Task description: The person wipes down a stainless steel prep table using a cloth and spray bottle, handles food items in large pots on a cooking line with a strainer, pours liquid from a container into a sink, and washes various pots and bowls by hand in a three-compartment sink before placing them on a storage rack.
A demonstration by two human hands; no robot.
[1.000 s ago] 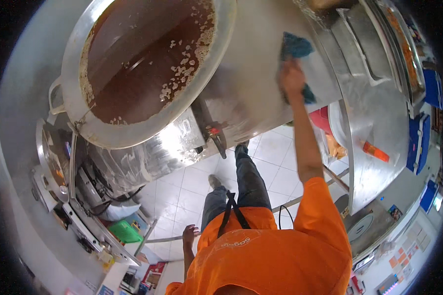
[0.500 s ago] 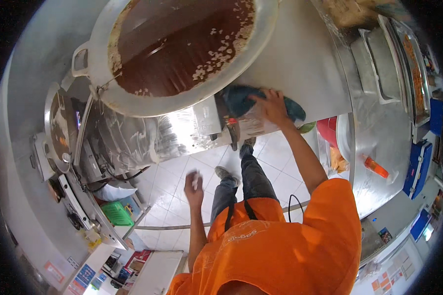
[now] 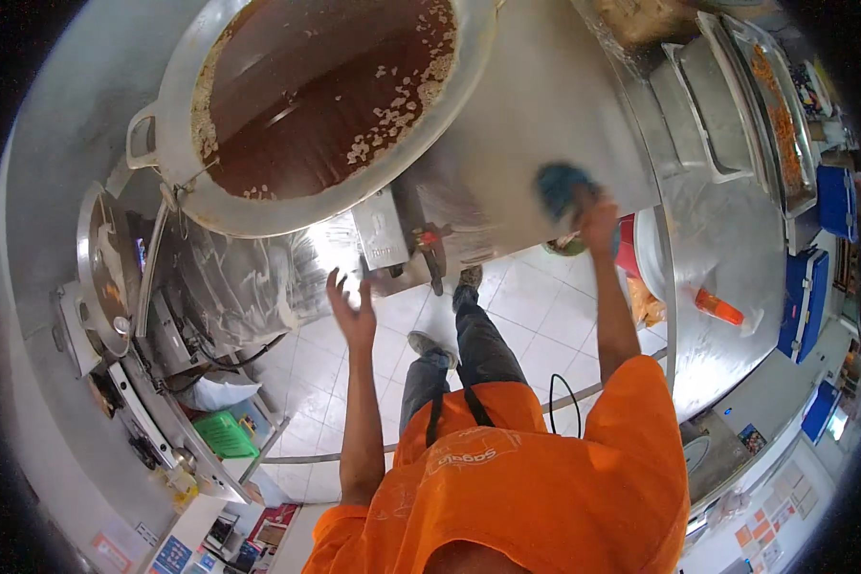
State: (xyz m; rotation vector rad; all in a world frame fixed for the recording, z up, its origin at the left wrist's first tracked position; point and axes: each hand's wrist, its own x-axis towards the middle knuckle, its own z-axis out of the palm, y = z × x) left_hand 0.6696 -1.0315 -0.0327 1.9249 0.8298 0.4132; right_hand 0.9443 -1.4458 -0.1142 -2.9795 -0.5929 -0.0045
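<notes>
A dark teal cloth [image 3: 558, 184] hangs from the fingers of my right hand [image 3: 598, 225], over the front right edge of the steel worktop [image 3: 536, 105]. Both cloth and fingers are smeared by motion. My left hand [image 3: 354, 311] is empty, its fingers spread, just in front of the worktop's front edge. Beyond it stands a wide metal pan [image 3: 177, 206] of dark brown liquid with pale bits floating along its sides. Between the hands, a grey metal box [image 3: 380, 230] and a valve with a red part [image 3: 429, 236] sit at the front edge.
On the right, a steel counter [image 3: 703, 239] carries an orange-handled tool [image 3: 717, 307] and metal trays [image 3: 713, 115]. Blue boxes [image 3: 802, 304] stand beyond it. At left are a round metal lid [image 3: 105, 258] and a green basket [image 3: 225, 435]. Tiled floor [image 3: 536, 297] lies below.
My right hand has gone from lying flat on the cloth to gripping it, carrying it rightward. My left hand has risen toward the worktop edge with its fingers spreading. The view has shifted slightly.
</notes>
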